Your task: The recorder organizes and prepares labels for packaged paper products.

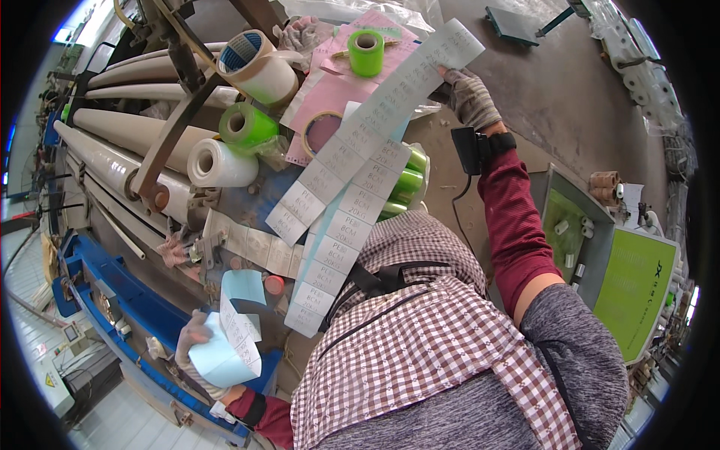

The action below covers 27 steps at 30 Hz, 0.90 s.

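My right hand (472,103), in a fingerless-looking knitted glove, pinches the far end of a long strip of printed white labels (352,139). That strip runs down leftward across another label strip (346,238), whose light blue backing shows along one edge. At the lower left, my left hand (196,345), also gloved and a little blurred, grips a curled label strip (229,349) with its blue backing turned outward. Part of the left fingers is hard to make out. More pale labels (262,249) lie across the machine edge between the hands.
Left of the strips are a large tape roll (259,67), green rolls (247,127), a white roll (221,163) and machine rollers (142,135). Pink sheets (330,82) lie behind. A grey bin (564,225) with a green panel (636,292) stands at right, near a small blue stand (512,26).
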{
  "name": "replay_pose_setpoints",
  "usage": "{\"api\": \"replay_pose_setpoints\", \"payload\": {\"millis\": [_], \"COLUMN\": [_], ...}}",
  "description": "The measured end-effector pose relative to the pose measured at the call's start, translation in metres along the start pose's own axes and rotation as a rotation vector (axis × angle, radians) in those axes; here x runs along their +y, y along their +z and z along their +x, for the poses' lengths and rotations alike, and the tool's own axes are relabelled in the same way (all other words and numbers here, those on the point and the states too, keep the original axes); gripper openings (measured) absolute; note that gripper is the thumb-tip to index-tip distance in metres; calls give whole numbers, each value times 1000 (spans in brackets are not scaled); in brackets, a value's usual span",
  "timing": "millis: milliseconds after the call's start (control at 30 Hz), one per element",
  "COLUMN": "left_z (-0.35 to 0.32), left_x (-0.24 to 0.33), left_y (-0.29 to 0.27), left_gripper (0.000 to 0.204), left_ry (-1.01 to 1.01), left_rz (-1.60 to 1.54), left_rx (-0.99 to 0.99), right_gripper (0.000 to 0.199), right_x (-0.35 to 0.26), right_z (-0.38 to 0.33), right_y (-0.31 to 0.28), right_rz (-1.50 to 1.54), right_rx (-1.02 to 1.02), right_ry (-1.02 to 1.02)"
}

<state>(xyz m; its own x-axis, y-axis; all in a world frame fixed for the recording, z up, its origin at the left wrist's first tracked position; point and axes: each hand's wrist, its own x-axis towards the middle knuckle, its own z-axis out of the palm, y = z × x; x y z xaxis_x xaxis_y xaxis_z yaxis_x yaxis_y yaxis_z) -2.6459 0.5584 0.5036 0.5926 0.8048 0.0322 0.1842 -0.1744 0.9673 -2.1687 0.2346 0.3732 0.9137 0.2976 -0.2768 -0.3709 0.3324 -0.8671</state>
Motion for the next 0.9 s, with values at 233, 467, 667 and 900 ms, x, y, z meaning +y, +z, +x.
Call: {"api": "replay_pose_setpoints", "payload": {"millis": [233, 467, 667, 900], "left_z": [27, 21, 31, 32], "left_x": [-18, -15, -32, -26], "left_y": [74, 172, 189, 191], "left_gripper": [28, 64, 70, 67], "left_ry": [14, 167, 186, 149], "left_rz": [534, 727, 936, 969], "left_rx": [-519, -905, -989, -977], "right_gripper": [35, 34, 37, 37], "right_x": [7, 14, 16, 16], "right_z": [6, 10, 10, 15], "right_y": [-3, -5, -4, -7], "right_rz": [-55, -23, -27, -74], "right_rx": [12, -14, 11, 18], "right_ry": [37, 38, 28, 2]}}
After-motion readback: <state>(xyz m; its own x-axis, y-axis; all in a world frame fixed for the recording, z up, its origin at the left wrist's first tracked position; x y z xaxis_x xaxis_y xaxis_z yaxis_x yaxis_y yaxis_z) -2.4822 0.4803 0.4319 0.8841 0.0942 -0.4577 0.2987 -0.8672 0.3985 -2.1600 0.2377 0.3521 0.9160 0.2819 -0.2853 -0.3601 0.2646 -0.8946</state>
